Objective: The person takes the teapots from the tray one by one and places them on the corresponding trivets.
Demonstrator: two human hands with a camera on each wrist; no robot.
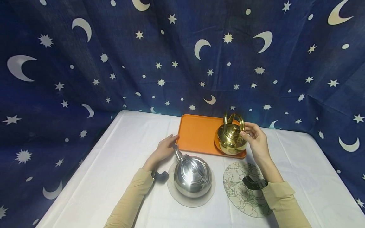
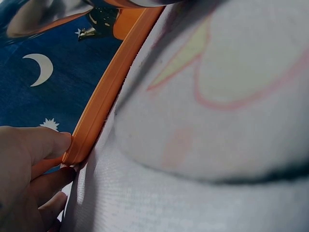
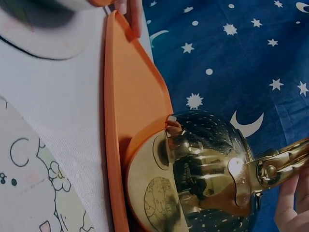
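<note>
A shiny gold kettle [image 1: 231,141] is at the right end of the orange tray [image 1: 196,133], its bottom within the rim. My right hand [image 1: 258,139] grips the kettle's handle from the right, the fingers partly cut off in the right wrist view. At the tray's left edge my left hand [image 1: 165,147] pinches the rim [image 2: 89,128] near the corner, with fingers on both sides of it. Between my forearms a silver kettle [image 1: 192,177] stands on a round pale mat [image 1: 189,202], its spout toward my left hand.
Right of the silver kettle lies a round mat with cartoon drawings [image 1: 239,196], partly under my right forearm. A white cloth [image 1: 125,142] covers the table. Behind its far edge hangs a dark blue curtain [image 1: 182,47] with moons and stars.
</note>
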